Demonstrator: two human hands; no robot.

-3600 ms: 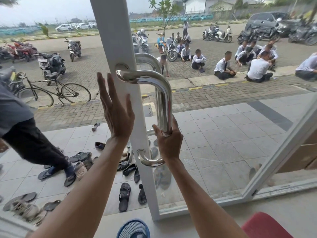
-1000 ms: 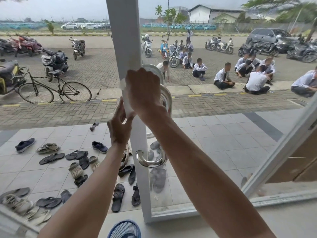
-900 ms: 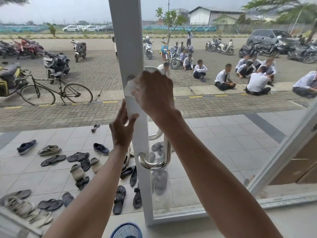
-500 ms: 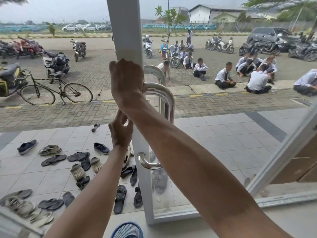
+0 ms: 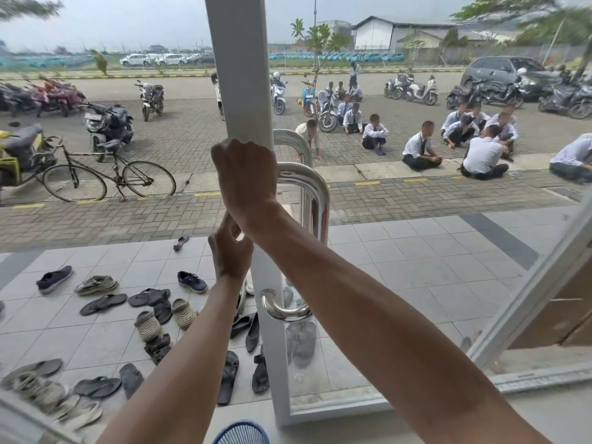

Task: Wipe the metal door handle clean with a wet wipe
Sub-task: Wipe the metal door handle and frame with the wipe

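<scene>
– Metal, polished bright: is that the door handle [image 5: 317, 200] at the centre of the frame?
– Yes, a curved pull bar mounted on the white door frame [image 5: 243, 75]. It runs from just above the middle down to a lower bend at centre bottom. A second bar [image 5: 294, 139] shows just behind it.
– And the right hand [image 5: 245, 174]?
– Its arm crosses up from the lower right. The hand sits where the handle's top end meets the frame, its back toward the camera, fingers curled over that end of the bar. What lies beneath them is hidden.
– The left hand [image 5: 229, 251]?
– Directly below the right wrist, against the frame's left edge. Its fingers are bent, with the tips tucked behind the wrist, and I cannot tell whether they grip anything.
– Beyond the door?
– Sandals and shoes [image 5: 104, 304] lie scattered on the tiled floor [image 5: 416, 267] at lower left. A bicycle [image 5: 109, 177] stands on the paving [image 5: 416, 200] at middle left, with motorbikes [image 5: 109, 123] above it. People in white shirts [image 5: 482, 155] sit on the paving at upper right. A blue fan guard [image 5: 242, 434] pokes in at the bottom edge.
</scene>
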